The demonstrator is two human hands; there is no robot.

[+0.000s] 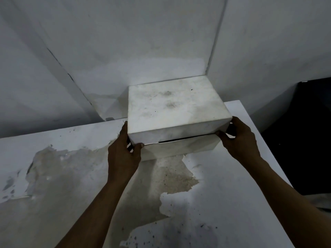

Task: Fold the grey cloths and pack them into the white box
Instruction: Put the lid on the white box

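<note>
A white box (pixel 179 149) stands on the table near its far edge, close to the wall corner. Its stained white lid (pixel 172 106) sits on top, with a thin dark gap showing along the front between lid and base. My left hand (pixel 123 153) grips the lid's front left corner, thumb on the front face. My right hand (pixel 240 138) holds the lid's front right corner the same way. No grey cloths are visible; the box's inside is hidden by the lid.
The white table (pixel 223 203) has large peeled, brownish patches across its middle and left. White walls meet in a corner just behind the box. A dark object (pixel 304 131) stands beyond the table's right edge.
</note>
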